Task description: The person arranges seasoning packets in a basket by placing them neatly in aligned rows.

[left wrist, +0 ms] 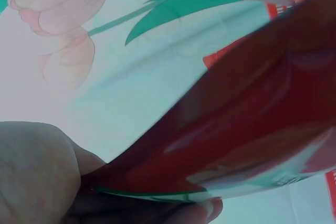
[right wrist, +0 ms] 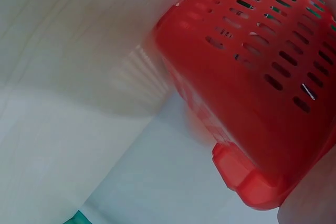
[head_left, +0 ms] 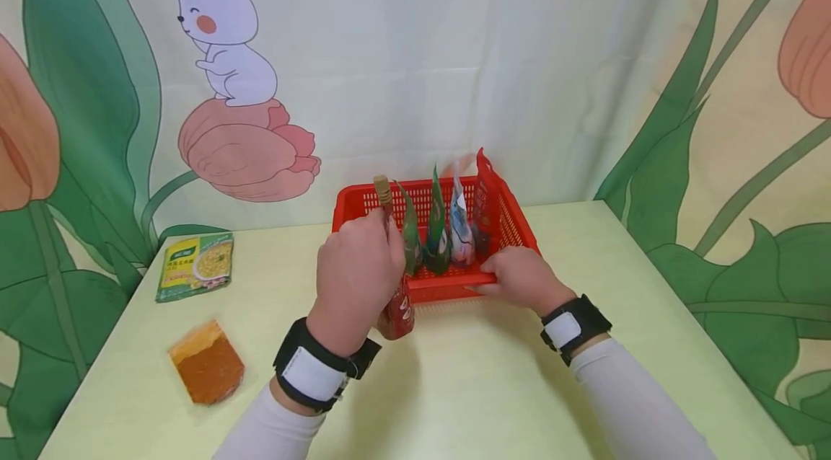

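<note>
My left hand (head_left: 360, 272) pinches a red packet (head_left: 397, 312) by its upper edge, just in front of the left side of a red plastic basket (head_left: 448, 293). In the left wrist view, the shiny packet (left wrist: 226, 124) spreads across the frame from the fingers. My right hand (head_left: 524, 278) grips the basket's front rim near its right corner. Standing in a row inside the basket are a green packet (head_left: 411, 236), another green packet (head_left: 436, 233), a blue and white packet (head_left: 461, 233) and a red packet (head_left: 485, 204). The right wrist view shows the basket's slotted wall (right wrist: 226, 87).
At the table's (head_left: 467, 388) left side lies a yellow and green packet (head_left: 195, 267) with a bowl of food printed on it. Nearer to me is a clear packet with orange-brown contents (head_left: 209, 365). A printed cloth (head_left: 402, 63) hangs behind the table.
</note>
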`<state>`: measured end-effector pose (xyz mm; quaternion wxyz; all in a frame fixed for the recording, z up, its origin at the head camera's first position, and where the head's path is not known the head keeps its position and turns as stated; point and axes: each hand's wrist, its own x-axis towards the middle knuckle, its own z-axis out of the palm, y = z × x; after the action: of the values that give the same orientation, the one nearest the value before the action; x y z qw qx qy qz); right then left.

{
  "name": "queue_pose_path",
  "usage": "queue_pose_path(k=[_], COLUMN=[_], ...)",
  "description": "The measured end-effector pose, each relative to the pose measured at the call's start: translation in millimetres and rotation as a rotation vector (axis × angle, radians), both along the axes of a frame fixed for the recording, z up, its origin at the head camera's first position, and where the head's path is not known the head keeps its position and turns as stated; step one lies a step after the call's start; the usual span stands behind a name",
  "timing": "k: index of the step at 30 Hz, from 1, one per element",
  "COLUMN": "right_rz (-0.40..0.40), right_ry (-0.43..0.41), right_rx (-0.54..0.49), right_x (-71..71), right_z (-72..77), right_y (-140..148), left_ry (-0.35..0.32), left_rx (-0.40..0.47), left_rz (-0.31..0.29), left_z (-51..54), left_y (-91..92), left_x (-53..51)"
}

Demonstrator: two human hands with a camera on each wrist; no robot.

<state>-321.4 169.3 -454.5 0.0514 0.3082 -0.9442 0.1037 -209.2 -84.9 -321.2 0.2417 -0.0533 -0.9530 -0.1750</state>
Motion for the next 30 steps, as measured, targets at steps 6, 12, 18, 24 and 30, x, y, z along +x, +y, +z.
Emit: queue_pose_path(k=[6, 12, 18, 24, 30], right_rz=[-0.015, -0.03, -0.032, -0.052, -0.053], right_ry=[-0.025, -0.027, -0.038, -0.061, -0.059], right_rx=[0.005, 0.008, -0.001, 0.0, -0.007], right_x=[-1.3, -2.2, -2.2, -1.4, -0.5], right_z=[-1.7, -3.8, -3.3, -3.2, -3.0], right_y=[1, 2, 1, 1, 1], left_ry=[-0.073, -0.151, -0.228, -0.327, -0.327], left_rx=[0.045, 0.064, 0.106, 0.209, 0.239], left_rz=[0.007, 0.018, 0.049, 0.066, 0.068], left_z=[13.7, 16.0, -0.7, -23.8, -41.9], left_y=[-8.3, -14.0, -15.3, -12.7, -12.1], left_x=[-30.8, -70.3, -106.4, -129.2, -137.4])
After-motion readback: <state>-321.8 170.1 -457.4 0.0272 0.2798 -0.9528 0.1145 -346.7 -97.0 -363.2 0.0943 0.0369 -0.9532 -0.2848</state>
